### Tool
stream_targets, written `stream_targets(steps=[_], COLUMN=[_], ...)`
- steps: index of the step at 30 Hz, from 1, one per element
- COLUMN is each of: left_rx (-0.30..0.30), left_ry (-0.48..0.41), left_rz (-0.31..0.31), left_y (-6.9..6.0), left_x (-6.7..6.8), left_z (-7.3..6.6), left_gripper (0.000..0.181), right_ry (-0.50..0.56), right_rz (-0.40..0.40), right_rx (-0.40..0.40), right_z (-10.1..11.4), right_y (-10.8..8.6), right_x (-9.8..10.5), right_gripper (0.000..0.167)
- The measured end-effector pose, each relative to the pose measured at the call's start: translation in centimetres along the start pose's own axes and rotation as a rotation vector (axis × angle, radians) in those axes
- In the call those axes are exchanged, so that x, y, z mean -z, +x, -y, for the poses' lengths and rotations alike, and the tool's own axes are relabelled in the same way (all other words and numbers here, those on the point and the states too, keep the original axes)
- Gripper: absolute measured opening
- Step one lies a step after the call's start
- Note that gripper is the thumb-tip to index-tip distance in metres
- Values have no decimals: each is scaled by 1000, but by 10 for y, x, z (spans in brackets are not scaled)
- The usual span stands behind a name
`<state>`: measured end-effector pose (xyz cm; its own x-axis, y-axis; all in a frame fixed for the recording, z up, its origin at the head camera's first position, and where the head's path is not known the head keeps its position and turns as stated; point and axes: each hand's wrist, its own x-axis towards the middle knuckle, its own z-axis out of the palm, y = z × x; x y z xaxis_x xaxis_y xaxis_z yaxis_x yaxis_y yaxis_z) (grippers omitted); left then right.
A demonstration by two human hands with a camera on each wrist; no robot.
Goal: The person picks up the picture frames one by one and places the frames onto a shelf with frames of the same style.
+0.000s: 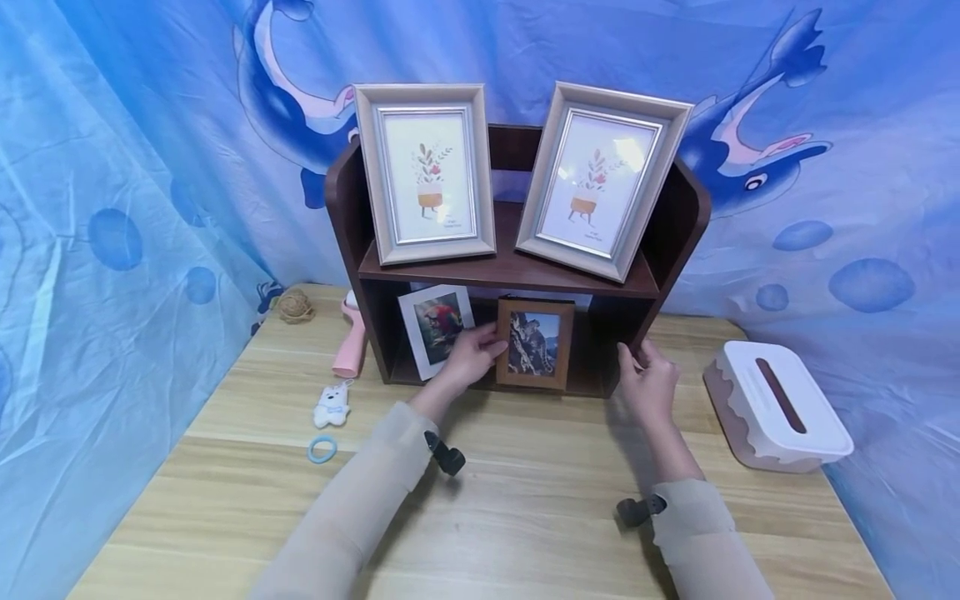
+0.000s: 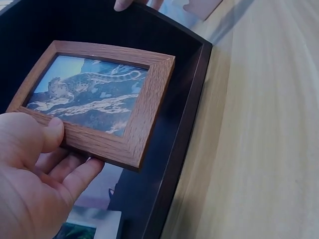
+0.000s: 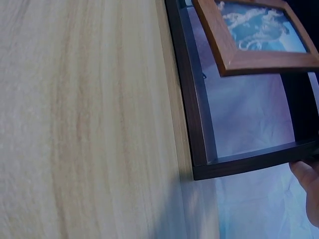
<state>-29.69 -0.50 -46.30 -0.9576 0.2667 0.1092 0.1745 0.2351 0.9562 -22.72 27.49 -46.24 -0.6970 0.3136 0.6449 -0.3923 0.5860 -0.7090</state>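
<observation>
My left hand (image 1: 474, 357) pinches the left edge of a brown wooden photo frame (image 1: 564, 346), thumb in front and fingers behind. The picture in it shows a spotted cat on rocks. This photo frame stands in the lower tier of a dark brown two-tier shelf (image 1: 517, 271); in the left wrist view it tilts. Just left of it leans a white photo frame (image 1: 417, 333) with a parrot picture, partly hidden by my left hand. My right hand (image 1: 651, 385) grips the shelf's right side panel near its lower front; some fingers are hidden.
Two large silver-beige photo frames (image 1: 369, 179) (image 1: 531, 221) lean on the upper tier. Left of the shelf lie a twine ball (image 1: 296, 307), a pink-handled roller (image 1: 350, 346), a white bear charm (image 1: 332, 406) and a blue ring (image 1: 311, 451). A tissue box (image 1: 813, 400) stands on the right.
</observation>
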Motion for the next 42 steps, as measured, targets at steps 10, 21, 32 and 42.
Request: stream_targets(steps=[10,21,32,42], left_rx=[101,130,98,71], left_ry=[-14,-101,-70,-2], left_rz=[-8,23,59,76], left_y=[29,53,67,77], left_x=[-12,-22,-29,-36], left_z=[-4,6,16,15], left_gripper=[53,52,50,47], right_ry=[5,18,27,19], right_rz=[11,18,27,19], right_rx=[-5,-34,-58,-54], right_z=[2,3,1,1], right_y=[1,1,-1,0], right_x=[-2,-4,-6,-3], right_gripper=[8,9,10,12])
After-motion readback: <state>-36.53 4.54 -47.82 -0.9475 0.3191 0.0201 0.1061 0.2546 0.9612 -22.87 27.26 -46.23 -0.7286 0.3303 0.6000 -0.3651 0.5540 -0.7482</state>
